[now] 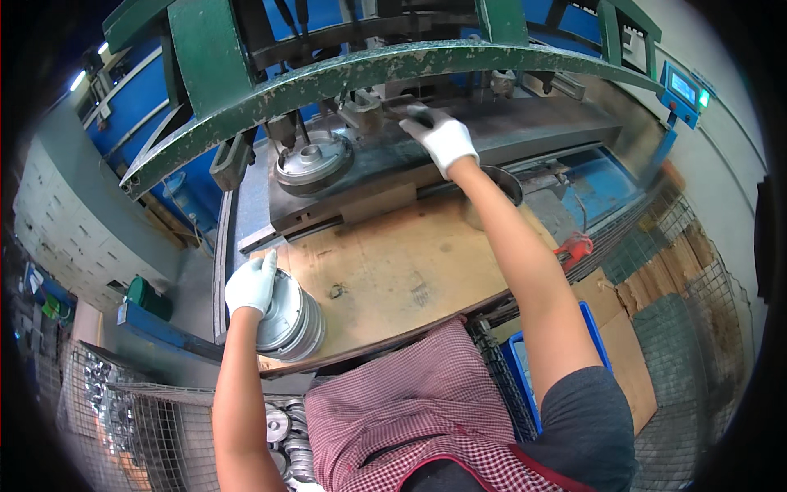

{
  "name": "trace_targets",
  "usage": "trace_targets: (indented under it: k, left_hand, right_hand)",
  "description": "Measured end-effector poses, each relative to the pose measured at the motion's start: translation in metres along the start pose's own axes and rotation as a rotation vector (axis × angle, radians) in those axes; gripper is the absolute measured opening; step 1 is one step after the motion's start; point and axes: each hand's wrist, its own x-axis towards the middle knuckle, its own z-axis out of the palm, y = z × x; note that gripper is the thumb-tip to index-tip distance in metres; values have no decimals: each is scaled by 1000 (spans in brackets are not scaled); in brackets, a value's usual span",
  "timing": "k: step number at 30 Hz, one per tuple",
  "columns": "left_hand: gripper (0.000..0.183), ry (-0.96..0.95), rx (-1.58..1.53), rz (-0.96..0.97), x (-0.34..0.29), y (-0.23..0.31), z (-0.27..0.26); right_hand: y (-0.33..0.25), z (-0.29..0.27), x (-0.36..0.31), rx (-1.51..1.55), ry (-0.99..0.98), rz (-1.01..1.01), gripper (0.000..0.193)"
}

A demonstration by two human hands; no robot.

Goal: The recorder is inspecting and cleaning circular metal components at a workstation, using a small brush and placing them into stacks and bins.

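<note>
My left hand (249, 287), in a white glove, rests against the upper left rim of a stack of round grey metal discs (283, 316). Its fingers are stretched forward, and I see no disc lifted. My right hand (443, 141), also gloved, reaches over the press bed (525, 131). Its fingers are bent round something dark and blurred that I cannot make out. Left of it, a round metal die with a raised centre hub (311, 158) sits on the bed, beneath the green press frame (352, 74).
A metal pot (506, 182) stands partly behind my right forearm on the wooden board (385, 262). A red-handled object (575, 248) lies at the board's right. A control panel (683, 92) stands far right. Round metal parts (283, 426) fill a space below left. A blue crate (525, 369) is beside my right arm.
</note>
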Motion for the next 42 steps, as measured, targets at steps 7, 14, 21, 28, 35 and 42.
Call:
trace_targets:
  k: [7,14,21,28,35,42]
  left_hand:
    - [61,-9,-4,1,1,0,-4]
    - [60,29,-8,7,1,-10,-1]
    - [61,22,-4,17,3,-4,-3]
    - [61,30,-220,164,3,-40,-7]
    - [35,564,-463,160,-100,-99,-47]
    - [28,315,-141,-517,-342,-281,93]
  right_hand:
    - [58,-25,45,-89,193,114,46]
    - [62,-91,-27,219,336,331,41]
    - [103,-97,-122,-159,276,256,41]
    - [131,-57,-144,-335,-190,569,75]
    - [177,-90,-215,-391,-75,296,47]
    - [169,-82,-200,-641,4,387,45]
